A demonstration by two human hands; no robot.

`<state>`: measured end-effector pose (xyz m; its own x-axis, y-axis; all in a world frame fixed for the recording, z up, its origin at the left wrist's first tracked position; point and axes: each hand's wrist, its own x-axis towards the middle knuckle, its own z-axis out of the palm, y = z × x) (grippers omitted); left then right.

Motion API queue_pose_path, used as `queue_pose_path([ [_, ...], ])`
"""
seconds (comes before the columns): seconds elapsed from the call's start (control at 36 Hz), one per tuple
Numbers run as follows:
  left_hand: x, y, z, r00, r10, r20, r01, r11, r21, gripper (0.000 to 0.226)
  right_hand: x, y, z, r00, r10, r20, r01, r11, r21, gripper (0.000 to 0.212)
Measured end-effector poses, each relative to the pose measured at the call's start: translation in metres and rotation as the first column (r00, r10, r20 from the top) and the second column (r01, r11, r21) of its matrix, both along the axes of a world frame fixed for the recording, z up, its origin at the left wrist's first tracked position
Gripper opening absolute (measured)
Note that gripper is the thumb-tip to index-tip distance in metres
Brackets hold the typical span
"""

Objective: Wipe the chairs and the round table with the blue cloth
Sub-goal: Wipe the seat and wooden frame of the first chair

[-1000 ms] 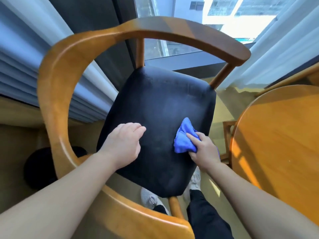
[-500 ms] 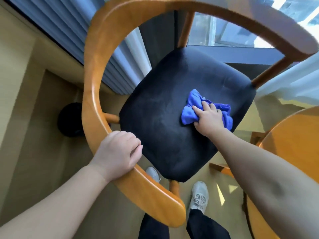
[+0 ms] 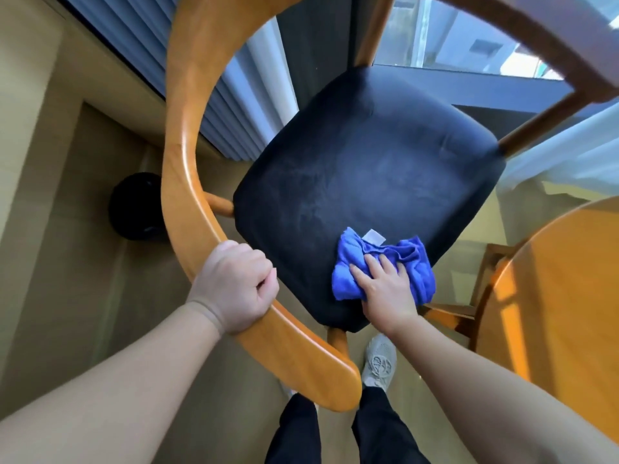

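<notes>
1. Nearest to me, both forearms reach forward and down, above dark trousers and one pale shoe (image 3: 378, 360) on the floor.
2. My left hand (image 3: 234, 286) is clamped round the curved wooden rail (image 3: 182, 145) of the chair (image 3: 311, 366). The fingers curl over the top edge and the wrist is straight, so I judge it is bracing the frame.
3. My right hand (image 3: 388, 293) lies flat on the blue cloth (image 3: 348, 259), with its fingers straight and slightly spread, pressing down. The hands are well apart, one on wood and one on fabric.
4. The cloth is bunched, with a white label showing at its far edge. It sits on the black seat (image 3: 368, 162), at the near right corner close to the front edge.
5. I judge the task to be early, with the seat the part in hand. A faint sheen shows across its middle, but I cannot tell how much of it has been wiped.
6. The round table (image 3: 552, 296) at my right carries no cloth, so I judge it is left to do, along with the rail.
7. A wooden frame (image 3: 449, 314) below the table's edge may be a second chair, but it is too cut off to be sure.
8. Farther off are a dark round object (image 3: 137, 205) on the floor, a pleated curtain (image 3: 231, 105) and the window beyond.
</notes>
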<state>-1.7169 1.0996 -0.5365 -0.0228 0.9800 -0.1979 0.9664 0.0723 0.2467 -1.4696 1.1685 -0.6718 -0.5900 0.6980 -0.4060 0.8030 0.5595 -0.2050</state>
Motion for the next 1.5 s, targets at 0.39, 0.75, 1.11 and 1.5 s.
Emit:
queue_pose_path([
  [0.39, -0.002, -0.002, -0.001, 0.999, -0.018, -0.051, 0.019, 1.000, 0.018, 0.040, 0.033, -0.033, 0.035, 0.997, 0.012, 0.076, 0.012, 0.952, -0.306, 0.060],
  [0.75, 0.065, -0.026, 0.110, 0.888, 0.066, 0.456, -0.065, 0.998, -0.017, 0.028, 0.041, -0.009, 0.220, 0.853, -0.376, -0.361, 0.233, 0.895, -0.380, 0.065],
  [1.11, 0.096, -0.060, 0.195, 0.491, 0.288, 0.822, -0.376, 0.921, -0.098, 0.020, 0.019, -0.042, 0.302, 0.827, -0.349, -0.441, 0.000, 0.784, -0.621, 0.097],
  [1.5, 0.084, -0.097, 0.205, 0.656, 0.281, 0.701, -0.355, 0.934, -0.043, 0.020, -0.006, -0.021, 0.321, 0.855, 0.276, -0.438, -0.376, 0.912, -0.161, 0.031],
])
